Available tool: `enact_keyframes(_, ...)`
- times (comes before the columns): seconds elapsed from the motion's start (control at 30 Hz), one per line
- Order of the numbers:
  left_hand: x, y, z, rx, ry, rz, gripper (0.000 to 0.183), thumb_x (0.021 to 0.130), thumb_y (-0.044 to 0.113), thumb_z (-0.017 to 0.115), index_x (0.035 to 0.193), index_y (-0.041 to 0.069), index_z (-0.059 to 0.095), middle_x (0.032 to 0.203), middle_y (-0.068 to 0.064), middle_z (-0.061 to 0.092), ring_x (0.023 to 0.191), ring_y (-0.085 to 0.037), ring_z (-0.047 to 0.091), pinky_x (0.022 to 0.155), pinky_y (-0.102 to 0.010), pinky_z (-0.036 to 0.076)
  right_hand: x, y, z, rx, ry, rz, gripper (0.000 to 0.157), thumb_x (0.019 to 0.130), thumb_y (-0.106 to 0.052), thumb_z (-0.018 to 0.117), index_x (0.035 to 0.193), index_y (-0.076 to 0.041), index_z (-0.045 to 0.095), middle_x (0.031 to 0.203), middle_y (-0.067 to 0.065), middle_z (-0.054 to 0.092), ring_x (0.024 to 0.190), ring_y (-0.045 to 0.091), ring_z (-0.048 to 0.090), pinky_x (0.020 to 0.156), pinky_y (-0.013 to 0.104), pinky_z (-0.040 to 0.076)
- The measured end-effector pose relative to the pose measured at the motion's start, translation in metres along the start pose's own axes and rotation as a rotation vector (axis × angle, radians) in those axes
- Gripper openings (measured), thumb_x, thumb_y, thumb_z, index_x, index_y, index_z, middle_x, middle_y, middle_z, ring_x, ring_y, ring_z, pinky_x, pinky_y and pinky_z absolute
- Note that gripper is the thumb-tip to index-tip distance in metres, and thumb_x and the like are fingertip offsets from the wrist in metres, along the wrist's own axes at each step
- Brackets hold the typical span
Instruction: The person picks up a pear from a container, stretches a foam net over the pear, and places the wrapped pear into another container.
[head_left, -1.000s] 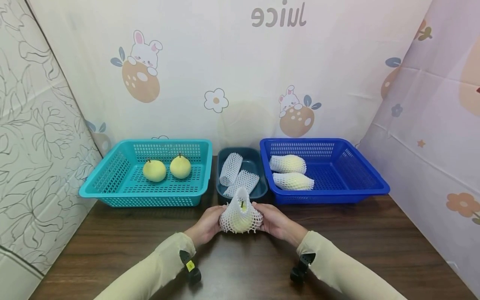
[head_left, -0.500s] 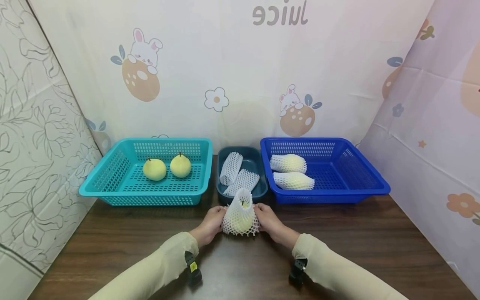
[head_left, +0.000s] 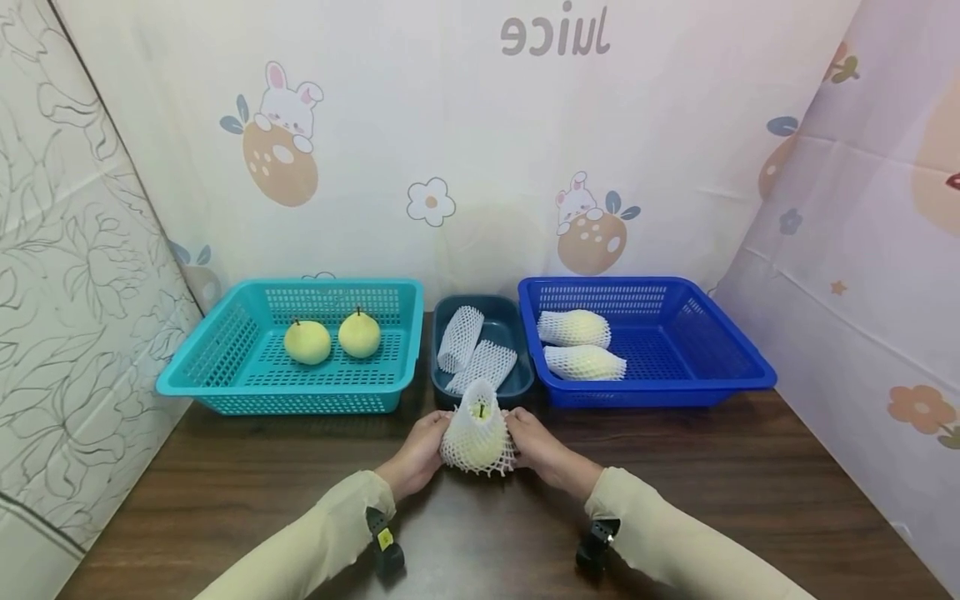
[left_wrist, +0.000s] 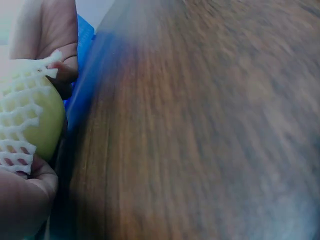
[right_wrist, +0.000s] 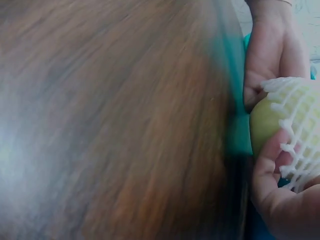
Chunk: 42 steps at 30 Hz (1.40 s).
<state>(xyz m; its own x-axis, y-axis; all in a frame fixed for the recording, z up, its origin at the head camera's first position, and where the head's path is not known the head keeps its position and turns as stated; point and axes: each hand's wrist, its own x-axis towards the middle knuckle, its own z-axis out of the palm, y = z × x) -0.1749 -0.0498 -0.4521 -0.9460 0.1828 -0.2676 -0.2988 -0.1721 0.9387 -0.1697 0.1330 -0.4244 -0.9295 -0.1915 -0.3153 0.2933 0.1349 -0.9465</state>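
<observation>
A yellow-green pear (left_wrist: 47, 120) stands stem up inside a white foam net sleeve (head_left: 478, 437), held just above or on the table in front of the small bin. My left hand (head_left: 417, 452) grips the sleeve and pear from the left. From the right, my right hand (head_left: 537, 446) grips them too. The stem shows through the sleeve's narrow upper opening. In the right wrist view, the pear's lower end is bare below the net's ragged edge, and a thumb hooks that edge. Some fingertips are hidden behind the net.
A turquoise basket (head_left: 292, 389) at left holds two bare pears (head_left: 307, 342). In the middle, a dark teal bin (head_left: 517, 367) holds two foam sleeves (head_left: 461, 339). At right, a blue basket (head_left: 660, 385) contains two netted pears (head_left: 585, 363). A patterned cloth (head_left: 480, 125) hangs behind.
The sleeve's lower edge has come down a little around the pear and looks narrower than a second ago. Both hands stay on it, with the fingers slightly lower. The baskets are unchanged.
</observation>
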Motion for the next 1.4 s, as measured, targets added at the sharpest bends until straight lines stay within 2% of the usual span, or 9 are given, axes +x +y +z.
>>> enact_keyframes(0.23,-0.001,0.014,0.003,-0.014,0.036,-0.004,0.030,0.103,0.023,0.039,0.116,-0.001,0.050,0.100,-0.008,0.058,0.083,-0.016,0.056,0.069,-0.031,0.047,-0.004,-0.013,0.002,0.066,-0.014,0.004,0.027,0.105,-0.022,0.032,0.111,0.002,0.043,0.095,0.012,0.053,0.082,0.020,0.053,0.068,0.035,0.048)
enact_keyframes(0.4,-0.005,0.017,0.007,-0.044,0.074,-0.019,0.030,0.103,0.022,0.039,0.120,-0.001,0.048,0.103,-0.009,0.057,0.084,-0.017,0.055,0.068,-0.031,0.048,0.000,-0.013,0.003,0.064,0.004,0.010,0.028,0.105,-0.023,0.034,0.113,0.002,0.044,0.095,0.009,0.053,0.082,0.018,0.053,0.068,0.032,0.046)
enact_keyframes(0.7,-0.004,0.013,0.015,-0.073,0.123,0.062,0.029,0.103,0.024,0.042,0.116,-0.001,0.050,0.096,-0.006,0.058,0.078,-0.014,0.054,0.068,-0.028,0.048,0.004,-0.008,0.006,0.090,0.065,-0.036,0.027,0.104,-0.021,0.035,0.113,0.003,0.046,0.084,0.004,0.055,0.068,0.011,0.052,0.060,0.025,0.043)
enact_keyframes(0.93,0.002,0.010,0.022,-0.136,0.173,0.110,0.022,0.101,0.019,0.046,0.109,0.000,0.053,0.088,-0.004,0.058,0.071,-0.011,0.054,0.065,-0.025,0.046,0.008,-0.004,0.008,0.170,0.104,-0.090,0.025,0.101,-0.018,0.044,0.112,0.004,0.048,0.089,0.006,0.056,0.075,0.013,0.055,0.066,0.027,0.046)
enact_keyframes(1.03,0.004,0.009,0.025,-0.171,0.193,0.130,0.019,0.101,0.016,0.046,0.106,0.000,0.054,0.087,-0.003,0.059,0.071,-0.009,0.056,0.065,-0.024,0.047,0.009,-0.004,0.009,0.202,0.113,-0.104,0.023,0.099,-0.016,0.047,0.110,0.004,0.048,0.085,0.005,0.055,0.071,0.012,0.053,0.063,0.026,0.045)
enact_keyframes(1.2,0.005,0.005,0.028,-0.226,0.197,0.129,0.019,0.101,0.016,0.047,0.106,-0.001,0.053,0.088,-0.003,0.060,0.072,-0.008,0.058,0.065,-0.023,0.049,0.008,-0.004,0.011,0.237,0.129,-0.101,0.019,0.097,-0.011,0.049,0.108,0.004,0.048,0.070,0.000,0.049,0.053,0.007,0.040,0.050,0.022,0.035)
enact_keyframes(1.4,0.006,0.001,0.030,-0.260,0.159,0.087,0.024,0.101,0.017,0.047,0.114,-0.003,0.050,0.091,-0.005,0.061,0.075,-0.009,0.061,0.065,-0.024,0.050,0.010,-0.002,0.012,0.289,0.144,-0.115,0.017,0.098,-0.007,0.045,0.107,0.007,0.048,0.073,0.000,0.053,0.055,0.005,0.045,0.050,0.019,0.036)
